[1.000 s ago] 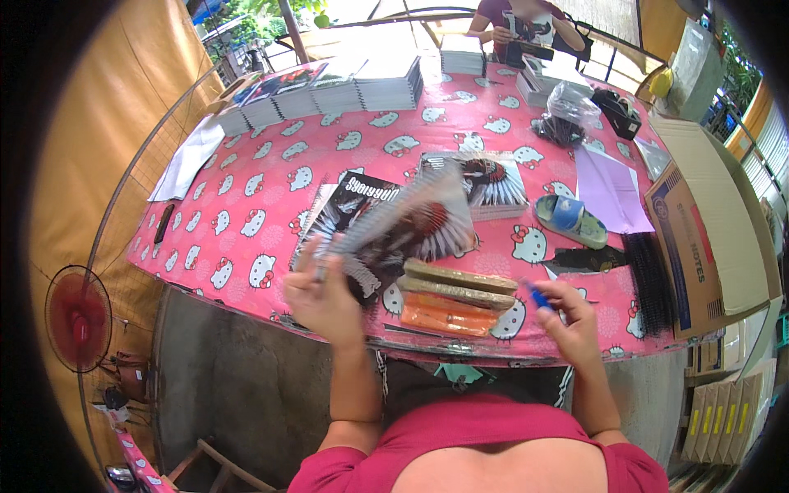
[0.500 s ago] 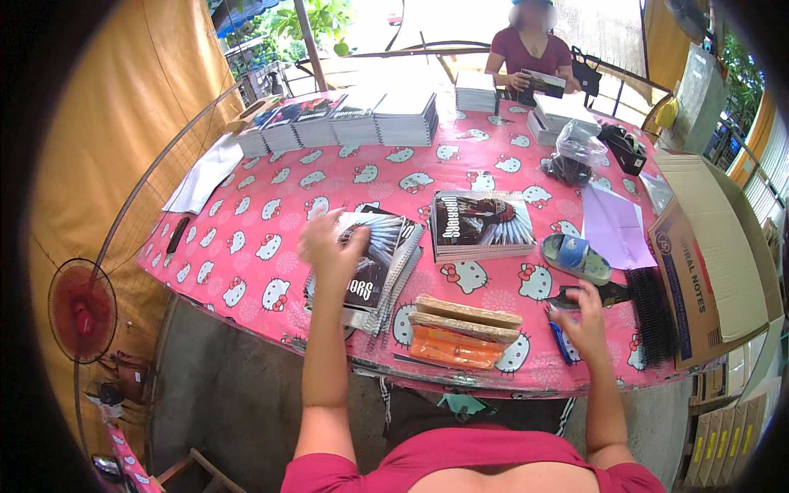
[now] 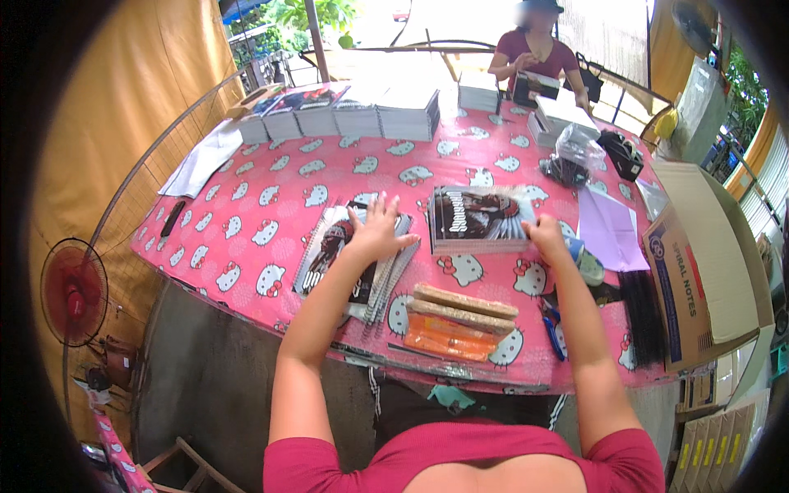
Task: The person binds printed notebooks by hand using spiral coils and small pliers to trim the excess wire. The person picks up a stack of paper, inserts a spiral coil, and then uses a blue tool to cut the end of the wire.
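My left hand (image 3: 376, 232) lies with fingers spread on the top of a pile of spiral notebooks (image 3: 329, 255), whose dark covers show a figure in a feathered headdress. The pile is fanned out, its coil edges showing at the right. To its right sits a squared stack of similar notebooks (image 3: 477, 218). At that stack's right edge my right hand (image 3: 546, 237) is closed, thumb and fingers pinching the top notebook's corner. Under my right forearm is a blue and white slipper (image 3: 588, 264), partly hidden. Blue-handled pliers (image 3: 554, 333) lie left of the forearm.
A wrapped bundle with brown boards and orange packing (image 3: 460, 324) stands near the front edge. Black binding coils (image 3: 643, 316) and an open carton (image 3: 686, 279) are at right. Notebook stacks (image 3: 353, 119) line the back; across the table a person (image 3: 538, 57) handles a notebook.
My left hand has come down onto the pile, whose top notebook now sits turned and farther left. My right hand has moved from above the pliers up to the squared stack's edge.
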A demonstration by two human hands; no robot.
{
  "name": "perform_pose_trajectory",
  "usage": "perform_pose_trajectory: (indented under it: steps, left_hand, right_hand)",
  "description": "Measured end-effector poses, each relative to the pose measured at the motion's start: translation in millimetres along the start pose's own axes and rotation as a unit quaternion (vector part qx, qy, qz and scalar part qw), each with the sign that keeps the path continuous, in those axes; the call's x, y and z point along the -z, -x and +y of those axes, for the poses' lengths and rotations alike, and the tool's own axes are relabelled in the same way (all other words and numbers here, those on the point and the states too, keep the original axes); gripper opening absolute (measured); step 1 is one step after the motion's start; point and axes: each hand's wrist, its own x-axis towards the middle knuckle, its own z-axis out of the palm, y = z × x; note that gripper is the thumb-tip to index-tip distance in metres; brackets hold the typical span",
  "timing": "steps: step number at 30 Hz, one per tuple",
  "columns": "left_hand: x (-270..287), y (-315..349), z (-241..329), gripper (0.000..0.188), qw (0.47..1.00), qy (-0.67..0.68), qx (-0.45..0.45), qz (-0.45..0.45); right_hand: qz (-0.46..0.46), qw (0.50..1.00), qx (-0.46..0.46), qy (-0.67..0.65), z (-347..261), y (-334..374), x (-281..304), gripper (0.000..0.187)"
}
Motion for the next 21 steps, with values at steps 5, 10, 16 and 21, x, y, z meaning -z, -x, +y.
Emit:
perform_pose_trajectory:
  steps: [5, 10, 16, 21]
  left_hand:
    - [42.0, 54.6, 31.1, 0.092, 0.843, 0.524, -0.023, 0.121]
    - [51.7, 94.0, 68.8, 0.052, 0.695, 0.702, -0.074, 0.138]
    - [69.0, 144.4, 86.4, 0.017, 0.773, 0.603, -0.121, 0.154]
    - [35.5, 154.4, 75.9, 0.025, 0.71, 0.683, -0.069, 0.159]
  right_hand:
    - [0.157, 0.971, 0.141, -0.113, -51.2, 51.7, 49.4, 0.022]
    - [0.012, 0.888, 0.123, -0.443, -84.3, 161.4, 79.0, 0.026]
    - [-0.026, 0.939, 0.202, -0.277, -53.9, 215.6, 87.0, 0.028]
    - [-0.001, 0.921, 0.229, -0.316, -67.0, 221.7, 87.9, 0.022]
